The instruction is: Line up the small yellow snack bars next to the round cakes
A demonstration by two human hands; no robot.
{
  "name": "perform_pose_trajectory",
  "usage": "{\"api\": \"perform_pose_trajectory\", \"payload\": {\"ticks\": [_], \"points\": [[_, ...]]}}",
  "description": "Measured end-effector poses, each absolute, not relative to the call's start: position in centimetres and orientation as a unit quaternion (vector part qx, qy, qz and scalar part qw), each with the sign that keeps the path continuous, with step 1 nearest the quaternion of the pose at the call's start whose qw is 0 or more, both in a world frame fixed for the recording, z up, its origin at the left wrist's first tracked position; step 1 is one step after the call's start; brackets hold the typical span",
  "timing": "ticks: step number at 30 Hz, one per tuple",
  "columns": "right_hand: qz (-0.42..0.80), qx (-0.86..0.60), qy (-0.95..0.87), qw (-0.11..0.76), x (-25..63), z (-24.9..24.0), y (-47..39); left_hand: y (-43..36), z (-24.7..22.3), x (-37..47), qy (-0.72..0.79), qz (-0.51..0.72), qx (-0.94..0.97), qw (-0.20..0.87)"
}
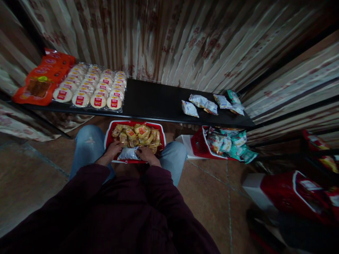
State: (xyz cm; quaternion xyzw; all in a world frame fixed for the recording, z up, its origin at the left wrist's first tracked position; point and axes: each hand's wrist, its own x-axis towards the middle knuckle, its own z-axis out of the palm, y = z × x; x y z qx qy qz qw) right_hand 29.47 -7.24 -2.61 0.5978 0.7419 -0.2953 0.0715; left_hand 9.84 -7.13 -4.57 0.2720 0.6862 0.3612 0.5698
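Observation:
Between my knees sits a red basket (pixel 162 135) with a white rim, holding several yellow-wrapped snacks (pixel 141 131). A silver-white packet (pixel 127 153) lies at its near side, between my two hands. My left hand (pixel 114 149) reaches over the basket's near left part, its fingers bent at the yellow snacks and beside the packet's left end. My right hand (pixel 146 155) is at the packet's right end, with its fingers closed on it. The left fingertips are too dark and small to make out.
A black shelf (pixel 156 98) beyond the basket bears rows of round white crackers (pixel 97 100), an orange bag (pixel 43 79) and several white packets (pixel 190 108). A second red basket (pixel 200 143) with green-and-white packets stands right. Another red basket (pixel 280 187) and part of a person are at far right.

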Motion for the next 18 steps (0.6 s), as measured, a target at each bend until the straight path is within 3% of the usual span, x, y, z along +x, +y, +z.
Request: {"api": "perform_pose_trajectory", "payload": {"ticks": [9,13,18], "points": [[-0.236,0.687,0.686,0.044,27.2,-2.5,-7.4,-7.2,-4.5,9.5,0.665,0.433,0.290,0.535],[-0.254,0.698,0.666,-0.072,27.4,-2.7,-7.4,-7.1,-4.3,9.5,0.655,0.474,0.252,0.531],[-0.379,0.603,0.663,-0.230,26.9,-4.1,-7.4,-7.6,-3.8,9.4,0.639,0.467,0.252,0.558]]}}
